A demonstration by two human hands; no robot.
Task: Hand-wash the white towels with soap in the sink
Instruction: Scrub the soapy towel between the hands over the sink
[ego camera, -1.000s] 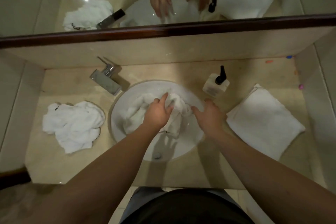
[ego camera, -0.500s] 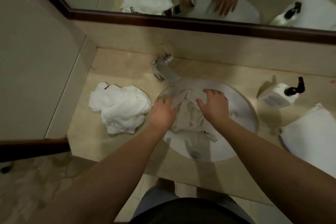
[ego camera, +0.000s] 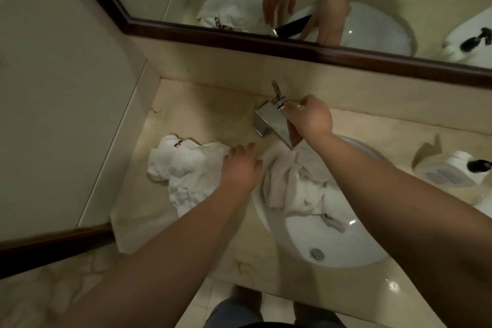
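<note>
While the wet towel lay bunched in the sink under the faucet, I saw the right hand curled around the faucet's spout near its lever. The left hand rested with relaxed fingers on the table, touching the crumpled towel beside the sink

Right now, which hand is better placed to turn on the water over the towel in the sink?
The right hand. It is already at the chrome faucet, fingers by its lever, directly above the towel in the sink. The left hand rests by the crumpled towel on the counter, farther from the lever.
</note>
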